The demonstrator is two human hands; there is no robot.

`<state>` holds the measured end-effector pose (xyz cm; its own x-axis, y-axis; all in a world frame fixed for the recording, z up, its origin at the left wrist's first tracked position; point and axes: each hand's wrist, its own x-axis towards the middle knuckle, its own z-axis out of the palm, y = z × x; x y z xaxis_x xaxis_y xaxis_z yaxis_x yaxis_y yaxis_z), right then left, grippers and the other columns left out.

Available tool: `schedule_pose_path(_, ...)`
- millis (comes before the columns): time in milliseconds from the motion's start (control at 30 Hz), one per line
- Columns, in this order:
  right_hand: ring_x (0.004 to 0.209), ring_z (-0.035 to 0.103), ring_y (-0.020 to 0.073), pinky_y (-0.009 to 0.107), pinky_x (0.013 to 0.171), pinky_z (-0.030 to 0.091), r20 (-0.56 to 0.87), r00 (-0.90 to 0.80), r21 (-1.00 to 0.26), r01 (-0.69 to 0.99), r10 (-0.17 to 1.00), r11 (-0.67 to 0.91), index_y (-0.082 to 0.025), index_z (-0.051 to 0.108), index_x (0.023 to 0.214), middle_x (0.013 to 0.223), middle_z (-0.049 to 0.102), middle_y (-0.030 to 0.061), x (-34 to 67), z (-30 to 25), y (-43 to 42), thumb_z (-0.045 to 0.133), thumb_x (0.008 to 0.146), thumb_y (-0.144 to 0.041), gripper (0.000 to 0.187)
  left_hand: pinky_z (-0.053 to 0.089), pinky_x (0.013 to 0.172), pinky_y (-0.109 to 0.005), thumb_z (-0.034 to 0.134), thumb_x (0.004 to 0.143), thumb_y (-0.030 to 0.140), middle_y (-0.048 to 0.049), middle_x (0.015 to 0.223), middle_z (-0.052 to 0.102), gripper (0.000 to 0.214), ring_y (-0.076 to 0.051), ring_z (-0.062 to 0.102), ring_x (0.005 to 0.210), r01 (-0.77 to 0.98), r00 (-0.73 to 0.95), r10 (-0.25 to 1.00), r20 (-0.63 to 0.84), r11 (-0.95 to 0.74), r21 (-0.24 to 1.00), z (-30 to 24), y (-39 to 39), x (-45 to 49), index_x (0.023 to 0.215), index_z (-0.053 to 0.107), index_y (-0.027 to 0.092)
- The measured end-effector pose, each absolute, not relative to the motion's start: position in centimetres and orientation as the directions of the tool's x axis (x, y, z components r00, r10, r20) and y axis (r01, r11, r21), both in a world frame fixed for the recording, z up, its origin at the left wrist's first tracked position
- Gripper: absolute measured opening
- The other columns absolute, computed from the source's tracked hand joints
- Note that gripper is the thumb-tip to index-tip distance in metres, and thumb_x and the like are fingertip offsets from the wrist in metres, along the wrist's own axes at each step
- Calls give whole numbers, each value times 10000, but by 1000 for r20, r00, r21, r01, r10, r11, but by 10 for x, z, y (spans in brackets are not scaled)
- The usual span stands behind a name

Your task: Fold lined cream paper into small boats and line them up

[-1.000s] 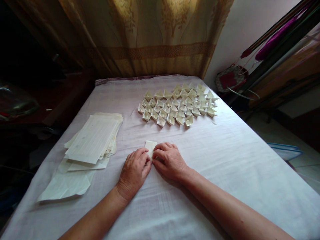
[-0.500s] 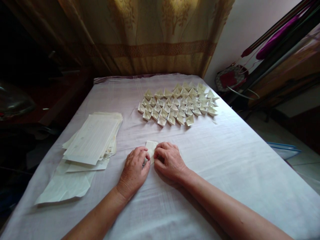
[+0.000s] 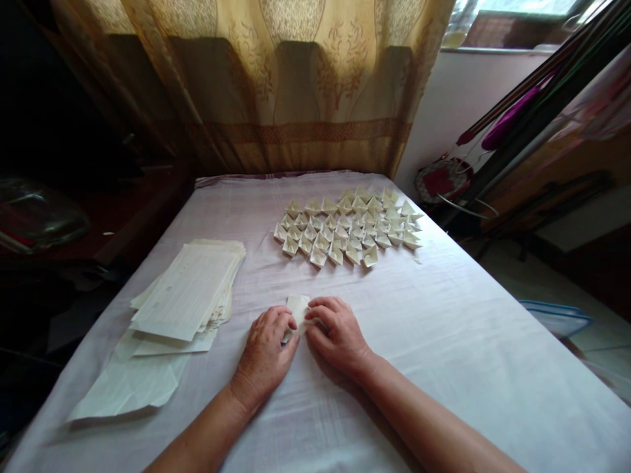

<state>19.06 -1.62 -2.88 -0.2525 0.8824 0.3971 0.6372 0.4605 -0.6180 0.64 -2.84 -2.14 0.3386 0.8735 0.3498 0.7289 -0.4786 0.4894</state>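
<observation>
A small folded piece of white paper (image 3: 297, 305) lies on the white cloth of the bed (image 3: 444, 341), near the middle. My left hand (image 3: 265, 351) and my right hand (image 3: 336, 334) press on it side by side, fingers curled and pinching its near edge. Most of the paper is hidden under my fingertips. Beyond my hands, several small folded paper boats (image 3: 348, 226) stand in rows on the cloth.
A stack of lined paper sheets (image 3: 187, 292) lies to the left, with a loose torn sheet (image 3: 128, 387) nearer me. A patterned curtain (image 3: 296, 85) hangs behind the bed. Dark furniture stands left; rods and a red round object (image 3: 441, 180) right.
The camera has tilted up, so everything sits lower in the picture. My fingers have shifted slightly on the folded paper; both hands stay on it.
</observation>
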Motion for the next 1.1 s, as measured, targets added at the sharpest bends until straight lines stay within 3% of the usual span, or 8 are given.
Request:
schedule_pose_path(133,1105,567,258,405,917,372,388,-154,-558,746,909,365,-214,626,1065,1186,668,88,201,-32,-11,565,785,-102,308,502,860,-357,610,798,58,-33,1018,650,192,-208,615,968,721,405,858,315,-511,467,-14,-26,4,895,601,223)
schedule_pose_path(267,1067,579,252,396,886,374,341,-237,-543,740,910,396,-203,609,1127,1108,705,73,201,-31,-7,536,816,-95,337,459,880,-369,644,842,129,-19,1026,666,124,-208,605,989,719,493,826,272,-563,407,-4,-20,-2,866,669,248)
schedule_pose_path(433,975,610,226,366,853,401,340,-248,-597,688,907,412,-216,639,1101,1011,722,49,200,-32,-1,517,786,-57,373,395,915,-355,651,869,163,10,975,681,103,-186,594,985,676,608,773,181,-624,392,8,-2,-17,864,681,261)
schedule_pose_path(600,913,639,205,354,846,429,361,-223,-654,632,906,416,-224,672,1059,938,737,25,202,-37,7,524,780,-42,364,386,840,-290,643,877,187,41,850,703,99,-152,609,880,588,733,671,112,-708,391,20,21,-30,810,669,255)
schedule_pose_path(733,887,644,197,341,834,447,358,-266,-633,635,895,442,-238,702,1011,918,733,20,203,-40,14,589,768,-48,328,390,810,-280,611,892,166,38,763,688,204,-142,593,801,525,804,569,171,-815,246,29,24,-28,702,631,236)
schedule_pose_path(833,857,636,186,323,815,450,361,-337,-584,645,870,492,-239,731,944,894,719,23,205,-38,20,670,773,-82,241,418,801,-307,596,897,132,10,736,668,211,-172,584,790,533,820,536,201,-843,74,29,14,-24,706,600,221)
schedule_pose_path(967,841,597,183,325,794,411,402,-467,-418,671,788,612,-254,758,880,869,697,27,209,-28,23,718,830,-197,86,469,790,-350,565,885,64,-35,802,690,171,-220,617,833,622,775,597,207,-778,-86,15,-11,-21,802,623,202)
schedule_pose_path(1100,877,559,186,336,807,369,425,-601,-235,649,677,724,-253,743,835,903,705,22,214,-16,9,655,904,-213,118,472,917,-391,490,906,58,-91,1116,716,285,-250,636,1077,729,663,669,335,-678,-89,-9,-38,-23,1115,642,178)
